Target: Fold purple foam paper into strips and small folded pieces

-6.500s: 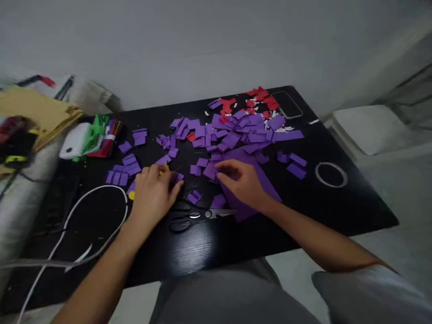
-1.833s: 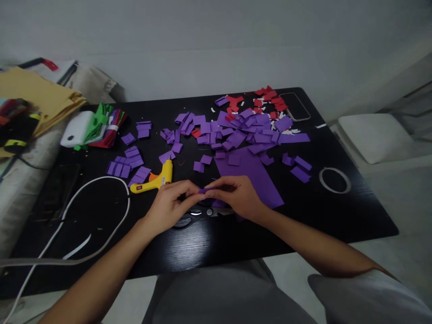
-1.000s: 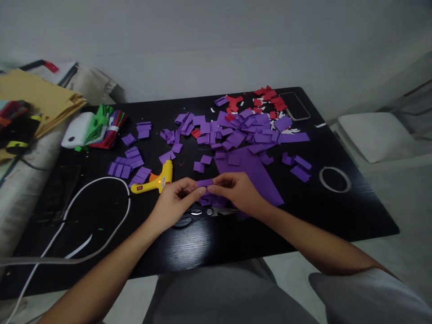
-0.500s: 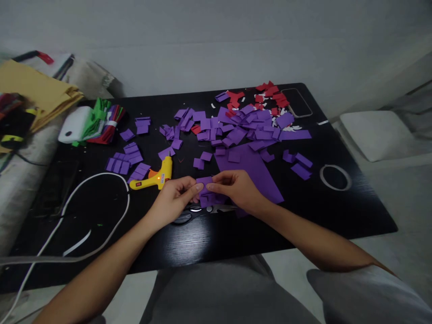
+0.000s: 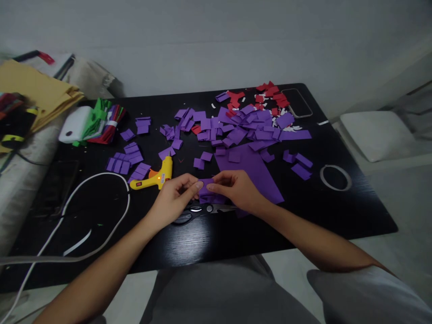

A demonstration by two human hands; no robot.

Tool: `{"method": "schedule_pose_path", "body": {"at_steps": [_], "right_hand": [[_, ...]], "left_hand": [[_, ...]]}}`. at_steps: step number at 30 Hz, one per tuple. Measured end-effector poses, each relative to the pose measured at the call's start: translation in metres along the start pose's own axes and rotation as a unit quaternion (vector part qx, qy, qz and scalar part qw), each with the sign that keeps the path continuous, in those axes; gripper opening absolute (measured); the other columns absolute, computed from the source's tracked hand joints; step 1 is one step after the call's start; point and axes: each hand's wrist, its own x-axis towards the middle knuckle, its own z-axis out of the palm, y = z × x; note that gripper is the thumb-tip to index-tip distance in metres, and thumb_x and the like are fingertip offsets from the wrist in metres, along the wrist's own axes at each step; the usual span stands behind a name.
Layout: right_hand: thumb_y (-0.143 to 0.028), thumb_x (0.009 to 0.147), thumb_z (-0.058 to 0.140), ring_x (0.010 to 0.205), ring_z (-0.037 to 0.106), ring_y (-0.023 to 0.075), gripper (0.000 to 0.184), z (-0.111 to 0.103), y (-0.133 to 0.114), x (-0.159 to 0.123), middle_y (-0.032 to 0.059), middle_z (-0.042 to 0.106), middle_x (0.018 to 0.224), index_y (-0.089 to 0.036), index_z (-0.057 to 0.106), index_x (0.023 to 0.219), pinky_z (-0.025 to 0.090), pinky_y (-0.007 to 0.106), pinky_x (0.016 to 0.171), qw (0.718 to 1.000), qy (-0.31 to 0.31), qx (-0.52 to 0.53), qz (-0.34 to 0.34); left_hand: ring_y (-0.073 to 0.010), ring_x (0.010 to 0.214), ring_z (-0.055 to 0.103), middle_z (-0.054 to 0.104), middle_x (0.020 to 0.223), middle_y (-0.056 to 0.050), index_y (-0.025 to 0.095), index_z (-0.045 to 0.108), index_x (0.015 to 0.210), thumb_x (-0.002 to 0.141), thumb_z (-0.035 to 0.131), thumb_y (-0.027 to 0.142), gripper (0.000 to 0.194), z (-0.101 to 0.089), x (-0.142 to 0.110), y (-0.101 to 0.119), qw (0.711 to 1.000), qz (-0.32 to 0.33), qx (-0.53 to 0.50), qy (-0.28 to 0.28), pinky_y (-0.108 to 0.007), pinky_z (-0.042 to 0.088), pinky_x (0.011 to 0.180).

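Scissors (image 5: 209, 209) lie nearest on the black table (image 5: 236, 238), and just beyond them L hand (image 5: 172, 195) and R hand (image 5: 241, 190) both pinch one small purple paper (image 5: 206, 181) w/ thumb and fingers. Some sec. ago the hands were apart, L one over the yellow glue gun (image 5: 158, 180), now uncovered; farther, the purple pile (image 5: 243, 128) looks abt. same.
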Motion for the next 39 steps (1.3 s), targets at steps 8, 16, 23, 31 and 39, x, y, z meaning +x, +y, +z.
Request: {"method": "schedule_pose_path", "body": {"at_steps": [8,16,23,31,39], "right_hand": [[-0.042,0.079,0.082,0.081,0.073,0.0179,0.026,0.000,0.003,0.002,0.0039,0.079,0.088,-0.019,0.076,0.090,0.059,0.033,0.081,0.998,0.016,-0.047,-0.047],[-0.022,0.091,0.065,0.098,0.073,0.0243,0.021,-0.019,-0.001,0.009,0.0085,0.078,0.108,-0.022,0.074,0.110,0.059,0.041,0.091,0.935,0.124,-0.283,-0.172],[-0.012,0.088,0.057,0.128,0.059,0.0360,0.046,-0.058,0.002,0.027,0.0158,0.066,0.135,-0.018,0.066,0.132,0.045,0.059,0.113,0.828,0.166,-0.499,-0.193],[-0.010,0.086,0.059,0.107,0.067,0.0291,0.035,-0.062,0.003,0.029,0.0129,0.070,0.114,-0.019,0.071,0.118,0.053,0.050,0.100,0.858,0.164,-0.454,-0.174],[-0.023,0.088,0.067,0.091,0.069,0.0232,0.011,-0.047,-0.011,0.022,0.0065,0.073,0.096,-0.021,0.072,0.098,0.056,0.040,0.087,0.934,0.140,-0.280,-0.171]], "left_hand": [[-0.0154,0.064,0.064,0.071,0.069,-0.001,0.018,0.073,0.087,0.097,0.063,0.048,0.034,-0.002,0.001,-0.010,0.998,0.015,0.048,0.028,-0.025,0.050,0.061],[-0.0218,0.085,0.072,0.079,0.096,-0.006,0.018,0.074,0.117,0.099,0.059,0.036,0.029,-0.013,0.003,-0.009,0.949,0.108,0.268,0.126,-0.033,0.055,0.080],[-0.0334,0.101,0.066,0.070,0.107,-0.013,0.021,0.069,0.107,0.088,0.059,0.023,0.021,-0.061,0.002,-0.007,0.875,0.046,0.449,0.174,-0.044,0.051,0.087],[-0.0396,0.097,0.065,0.063,0.114,-0.020,0.017,0.067,0.111,0.080,0.063,0.029,0.033,-0.084,0.004,-0.026,0.850,-0.022,0.522,0.071,-0.052,0.051,0.087],[-0.0290,0.085,0.064,0.061,0.105,-0.011,0.022,0.058,0.105,0.076,0.061,0.030,0.030,-0.096,0.001,-0.017,0.901,-0.005,0.432,0.045,-0.040,0.050,0.077]]}}
